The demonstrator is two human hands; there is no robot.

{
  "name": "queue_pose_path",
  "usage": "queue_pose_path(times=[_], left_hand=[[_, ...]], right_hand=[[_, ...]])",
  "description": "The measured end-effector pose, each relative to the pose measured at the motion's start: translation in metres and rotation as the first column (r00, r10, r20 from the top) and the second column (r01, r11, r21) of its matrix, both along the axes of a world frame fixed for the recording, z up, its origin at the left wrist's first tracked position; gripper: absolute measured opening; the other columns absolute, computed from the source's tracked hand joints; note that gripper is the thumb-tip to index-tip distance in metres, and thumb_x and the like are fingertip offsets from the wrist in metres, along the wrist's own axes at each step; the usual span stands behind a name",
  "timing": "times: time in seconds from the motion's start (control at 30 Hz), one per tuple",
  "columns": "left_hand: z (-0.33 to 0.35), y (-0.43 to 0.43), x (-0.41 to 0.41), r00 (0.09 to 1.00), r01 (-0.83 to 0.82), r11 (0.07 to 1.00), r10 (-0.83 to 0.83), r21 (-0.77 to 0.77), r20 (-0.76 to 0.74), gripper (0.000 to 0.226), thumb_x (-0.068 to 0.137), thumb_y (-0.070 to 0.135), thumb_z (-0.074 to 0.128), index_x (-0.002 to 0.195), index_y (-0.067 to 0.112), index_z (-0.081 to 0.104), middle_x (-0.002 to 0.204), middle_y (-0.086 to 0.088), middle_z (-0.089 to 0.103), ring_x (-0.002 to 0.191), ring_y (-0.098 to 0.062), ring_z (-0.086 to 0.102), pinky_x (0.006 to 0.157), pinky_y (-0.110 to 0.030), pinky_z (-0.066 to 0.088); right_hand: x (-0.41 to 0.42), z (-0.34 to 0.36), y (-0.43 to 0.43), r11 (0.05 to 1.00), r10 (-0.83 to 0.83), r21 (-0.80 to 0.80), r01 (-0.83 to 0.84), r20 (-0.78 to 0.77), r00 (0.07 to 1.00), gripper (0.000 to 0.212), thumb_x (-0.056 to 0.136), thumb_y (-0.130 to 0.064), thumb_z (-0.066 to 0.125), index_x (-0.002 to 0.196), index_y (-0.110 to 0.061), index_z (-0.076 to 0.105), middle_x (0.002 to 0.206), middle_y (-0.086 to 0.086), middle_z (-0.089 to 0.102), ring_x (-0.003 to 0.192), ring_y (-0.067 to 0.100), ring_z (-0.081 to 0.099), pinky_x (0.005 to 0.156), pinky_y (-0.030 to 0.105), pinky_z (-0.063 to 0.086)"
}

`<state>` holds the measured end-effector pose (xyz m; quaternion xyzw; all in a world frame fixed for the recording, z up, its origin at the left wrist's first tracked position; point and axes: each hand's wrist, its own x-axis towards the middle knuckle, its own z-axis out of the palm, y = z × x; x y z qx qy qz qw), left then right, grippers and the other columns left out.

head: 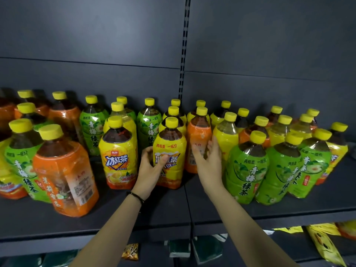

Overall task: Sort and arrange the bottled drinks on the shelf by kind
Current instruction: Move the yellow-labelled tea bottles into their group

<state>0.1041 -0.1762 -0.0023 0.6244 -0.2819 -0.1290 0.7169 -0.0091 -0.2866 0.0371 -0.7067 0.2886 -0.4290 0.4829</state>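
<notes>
1. The left hand (152, 168) is wrapped round the lower left side of a yellow-label bottle (170, 151) standing upright near the middle of the shelf (134, 214), set back from its front edge; the thumb lies across the label and the fingers curl behind, so it has hold of the bottle.
2. The right hand (209, 160) has its fingers spread loosely and laid against an orange-label bottle (198, 139), just behind and to the right of the yellow one — touching, but whether it truly grips I cannot tell.
3. Kinds are mixed along the shelf: a second yellow-label bottle (118, 151) stands just left of the held one, and green-label bottles (247, 166) crowd toward the right end.
4. The relation that matters — both handled bottles stand with long axes vertical, and the yellow bottle's match lies to its left, on the left hand's side, so a short sideways slide by that hand would likely pair them.
5. Neighbours stand close; a tilt could topple one.
</notes>
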Motion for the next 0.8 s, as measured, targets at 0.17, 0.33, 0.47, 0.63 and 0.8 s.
queue_pose_path(times=[0.17, 0.33, 0.47, 0.63, 0.8], left_hand=[[-0.001, 0.006, -0.010, 0.995, -0.096, 0.995, 0.096, -0.030, 0.013, 0.052, 0.081, 0.021, 0.069, 0.119, 0.023, 0.034, 0.112, 0.010, 0.051, 0.096, 0.003, 0.057, 0.071, -0.011, 0.050], [-0.009, 0.001, -0.018, 0.981, -0.195, 0.976, 0.193, -0.092, -0.035, 0.083, 0.075, 0.041, 0.075, 0.140, 0.019, 0.028, 0.127, 0.006, 0.050, 0.112, -0.002, 0.054, 0.091, -0.028, 0.048], [-0.013, -0.004, -0.014, 0.984, -0.169, 0.984, 0.165, -0.059, -0.074, 0.095, 0.063, 0.063, 0.068, 0.140, 0.019, 0.037, 0.127, 0.001, 0.058, 0.112, -0.010, 0.060, 0.093, -0.041, 0.053], [-0.014, -0.004, -0.012, 0.983, -0.151, 0.988, 0.147, -0.034, -0.110, 0.095, 0.056, 0.067, 0.068, 0.134, 0.019, 0.045, 0.119, 0.002, 0.063, 0.106, -0.012, 0.063, 0.090, -0.042, 0.054], [-0.014, -0.005, -0.010, 0.986, -0.122, 0.991, 0.115, -0.050, -0.119, 0.087, 0.054, 0.068, 0.068, 0.127, 0.023, 0.051, 0.116, 0.004, 0.065, 0.105, -0.011, 0.064, 0.085, -0.035, 0.055]], right_hand=[[0.017, 0.023, 0.000, 0.990, -0.109, -0.098, 0.100, -0.091, 0.990, 0.075, 0.089, -0.041, 0.060, 0.150, -0.022, 0.021, 0.144, 0.008, 0.037, 0.131, 0.024, 0.041, 0.100, 0.027, 0.034], [0.014, 0.022, 0.009, 0.887, -0.254, -0.415, 0.203, -0.071, 0.965, 0.061, 0.090, -0.035, 0.060, 0.143, -0.013, 0.038, 0.142, 0.004, 0.045, 0.129, 0.017, 0.045, 0.096, 0.013, 0.031], [0.031, 0.052, -0.010, 0.923, -0.107, -0.372, 0.096, -0.011, 0.994, 0.071, 0.089, -0.029, 0.063, 0.147, -0.010, 0.027, 0.153, 0.005, 0.032, 0.142, 0.016, 0.027, 0.111, 0.012, 0.019], [0.064, 0.079, -0.046, 0.999, -0.030, -0.032, 0.027, -0.103, 0.994, 0.068, 0.092, -0.037, 0.057, 0.146, -0.008, 0.027, 0.145, 0.011, 0.044, 0.135, 0.027, 0.039, 0.106, 0.034, 0.035], [0.064, 0.073, -0.054, 0.988, -0.059, -0.150, 0.032, -0.176, 0.983, 0.034, 0.097, -0.036, 0.048, 0.113, -0.006, 0.050, 0.097, 0.004, 0.058, 0.101, 0.024, 0.059, 0.076, 0.027, 0.041]])
